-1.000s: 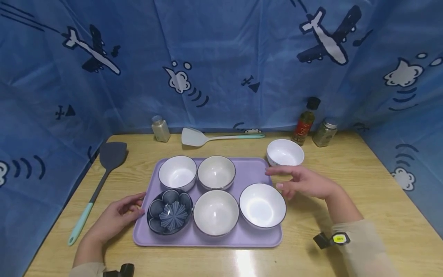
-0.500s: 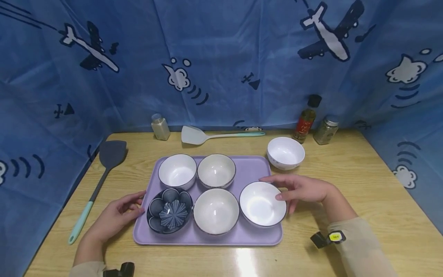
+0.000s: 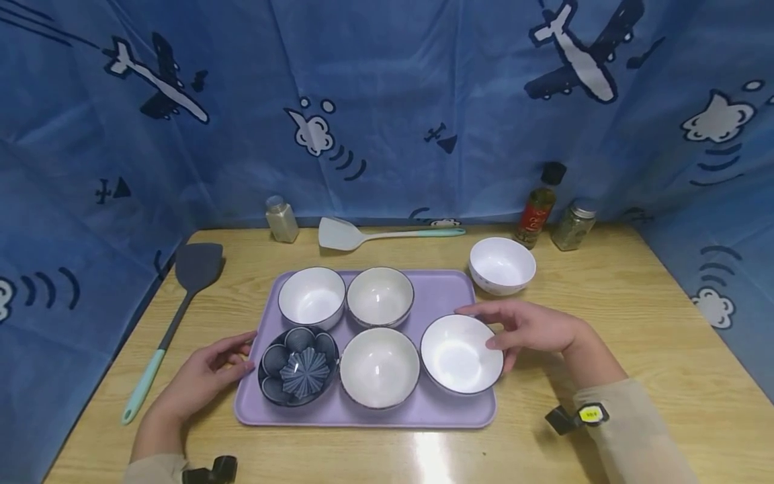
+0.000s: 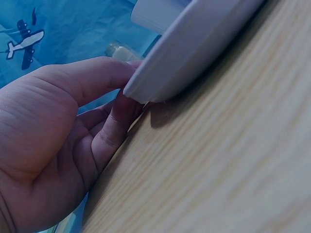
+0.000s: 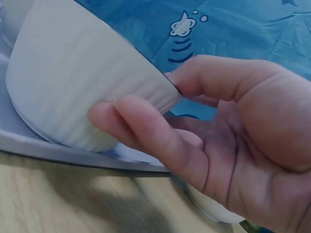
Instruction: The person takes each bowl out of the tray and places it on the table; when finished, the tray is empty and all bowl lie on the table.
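At the left side of the desk (image 3: 338,457), a person's left hand (image 3: 204,376) pinches the left edge of the purple tray (image 3: 444,289) between thumb and fingers. The right hand (image 3: 535,329) is clamped on the near-right white bowl (image 3: 461,356), its thumb over the dark rim and its other fingers spread along the ribbed outer wall, as the right wrist view shows. That bowl stands at the right end of the tray's near row, its rim reaching slightly past the tray's right edge. To its left in the near row come the near cream bowl (image 3: 379,370) and then the dark blue bowl (image 3: 300,366), which has a petal-like pattern. The far row has the far-left white bowl (image 3: 311,299) and, beside it, the far cream bowl (image 3: 379,298). Just beyond the tray's far right corner, the smaller white bowl (image 3: 502,265) stands on the desk. A dark spatula (image 3: 198,265) with a mint handle lies left of the tray; a pale spatula (image 3: 340,235) lies beyond it, between a left jar (image 3: 281,222) and a red-labelled bottle (image 3: 535,214), with a right jar (image 3: 573,227) just beside the bottle. A blue curtain (image 3: 375,81) printed with airplanes hangs behind.
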Demonstrator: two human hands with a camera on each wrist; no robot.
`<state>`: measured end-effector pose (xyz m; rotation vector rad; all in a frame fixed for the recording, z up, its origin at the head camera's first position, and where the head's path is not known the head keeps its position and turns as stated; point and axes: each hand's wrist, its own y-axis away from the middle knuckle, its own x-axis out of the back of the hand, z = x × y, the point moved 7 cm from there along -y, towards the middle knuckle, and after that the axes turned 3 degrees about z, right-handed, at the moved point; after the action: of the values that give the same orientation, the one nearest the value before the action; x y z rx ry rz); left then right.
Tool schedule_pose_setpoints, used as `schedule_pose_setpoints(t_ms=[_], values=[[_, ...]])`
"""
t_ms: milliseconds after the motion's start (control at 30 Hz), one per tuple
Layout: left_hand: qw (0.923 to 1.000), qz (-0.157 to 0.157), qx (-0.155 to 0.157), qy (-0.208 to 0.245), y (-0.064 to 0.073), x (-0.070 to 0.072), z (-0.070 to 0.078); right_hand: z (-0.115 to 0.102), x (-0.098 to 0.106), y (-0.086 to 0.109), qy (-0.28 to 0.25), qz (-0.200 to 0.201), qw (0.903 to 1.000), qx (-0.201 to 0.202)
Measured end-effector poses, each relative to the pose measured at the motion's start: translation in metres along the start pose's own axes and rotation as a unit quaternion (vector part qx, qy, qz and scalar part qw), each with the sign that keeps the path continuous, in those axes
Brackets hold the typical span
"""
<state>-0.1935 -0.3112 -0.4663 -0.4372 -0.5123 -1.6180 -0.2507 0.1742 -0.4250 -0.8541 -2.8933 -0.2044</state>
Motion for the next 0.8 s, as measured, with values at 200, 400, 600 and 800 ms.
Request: schedule_pose_setpoints(t_ms=[200,400,600,800], values=[[1.0,-0.004,0.004,0.001,0.0,0.0,-0.003,-0.007,0.011,0.01,0.009,0.046,0.9987,0.018],[0.9999,-0.006,-0.002,0.008,0.0,-0.002,-0.003,-0.017,0.038,0.029,0.028,0.145,0.989,0.015],[1.0,-0.004,-0.001,0.006,0.0,-0.001,0.0,-0.024,0.065,0.053,0.014,0.218,0.9758,0.012],[1.0,-0.004,0.0,0.004,0.0,-0.001,0.001,-0.028,0.089,0.078,-0.03,0.283,0.9582,0.032]])
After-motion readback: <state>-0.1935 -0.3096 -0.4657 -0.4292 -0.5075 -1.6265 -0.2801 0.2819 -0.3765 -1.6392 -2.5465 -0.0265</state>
